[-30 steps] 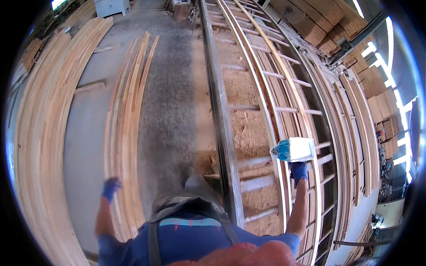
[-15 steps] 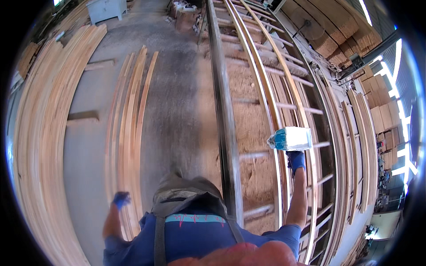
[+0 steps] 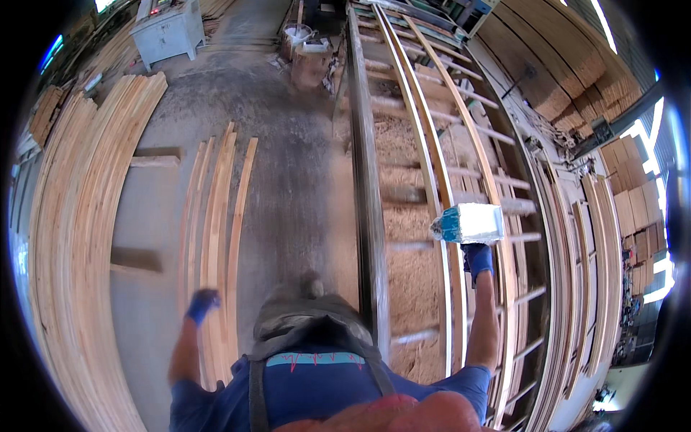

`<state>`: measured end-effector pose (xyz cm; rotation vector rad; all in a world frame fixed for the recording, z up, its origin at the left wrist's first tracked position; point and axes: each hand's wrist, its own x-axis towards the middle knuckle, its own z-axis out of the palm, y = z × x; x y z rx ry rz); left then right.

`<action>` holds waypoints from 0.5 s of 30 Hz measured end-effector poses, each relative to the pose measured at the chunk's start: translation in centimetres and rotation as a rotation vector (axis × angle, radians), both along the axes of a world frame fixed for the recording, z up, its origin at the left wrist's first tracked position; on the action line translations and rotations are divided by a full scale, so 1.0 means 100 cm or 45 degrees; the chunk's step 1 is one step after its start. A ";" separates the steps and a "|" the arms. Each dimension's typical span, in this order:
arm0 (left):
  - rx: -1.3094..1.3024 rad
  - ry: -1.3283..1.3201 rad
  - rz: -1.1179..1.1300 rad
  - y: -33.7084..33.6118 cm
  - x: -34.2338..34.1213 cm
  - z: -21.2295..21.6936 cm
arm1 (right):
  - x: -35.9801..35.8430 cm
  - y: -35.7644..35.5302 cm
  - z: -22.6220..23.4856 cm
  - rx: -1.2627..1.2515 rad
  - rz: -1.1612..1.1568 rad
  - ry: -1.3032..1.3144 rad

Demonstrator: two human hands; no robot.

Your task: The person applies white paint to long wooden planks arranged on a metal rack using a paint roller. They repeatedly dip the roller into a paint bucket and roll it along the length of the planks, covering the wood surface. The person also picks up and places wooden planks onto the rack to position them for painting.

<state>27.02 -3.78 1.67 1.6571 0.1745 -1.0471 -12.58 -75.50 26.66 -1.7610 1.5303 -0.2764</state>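
My right hand, in a dark blue glove, is closed under a boxy white container with a teal end, apparently on its grip or handle, which the hand hides. The container is held over long pale wooden strips that run lengthwise on a metal rack. Whether it touches them I cannot tell. My left hand, also blue-gloved, hangs at my left above a small group of wooden strips. Its fingers are blurred, and nothing held shows in it.
A wide stack of boards lies at far left, on crosspieces. A pale metal cabinet stands ahead, with a bucket near a stump-like block. More strips and large wood piles line the right.
The floor, boards and cabinet have shifted down the view and come nearer. My left hand has swung slightly forward. My right hand keeps its hold on the container at about the same spot in view.
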 end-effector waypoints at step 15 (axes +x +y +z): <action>0.241 0.171 0.198 -0.254 0.371 -0.026 | 0.433 -0.302 0.000 0.061 -0.080 -0.038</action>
